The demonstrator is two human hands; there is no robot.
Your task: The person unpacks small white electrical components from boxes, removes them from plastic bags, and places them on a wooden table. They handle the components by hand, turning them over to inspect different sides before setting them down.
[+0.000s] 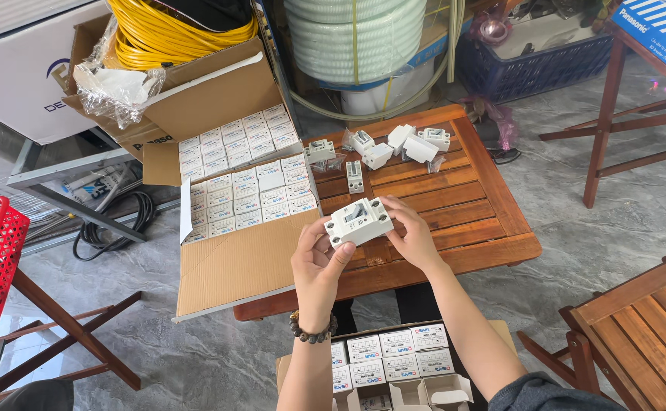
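A wooden slatted tabletop [492,221] is seen from above, with a big open carton [226,262] resting on its left edge. The carton is packed with rows of small white boxes [245,171], and its front flap hangs down toward the floor. Behind it, a second carton holding yellow cable [173,30] is seen, and a coil of pale hose [356,38] stands beside that. Below the tabletop edge, another carton [397,361] of small white boxes sits near the person's lap. At the far side of the tabletop, several loose white breakers [394,144] are scattered, some in clear wrapping.

A white breaker [359,221] is held above the near left part of the tabletop, just right of the big carton. It is grasped from both ends: the left hand [316,270], with a bead bracelet at its wrist, has its grip closed on the lower left corner, and the right hand [411,236] has its grip closed on the right end.
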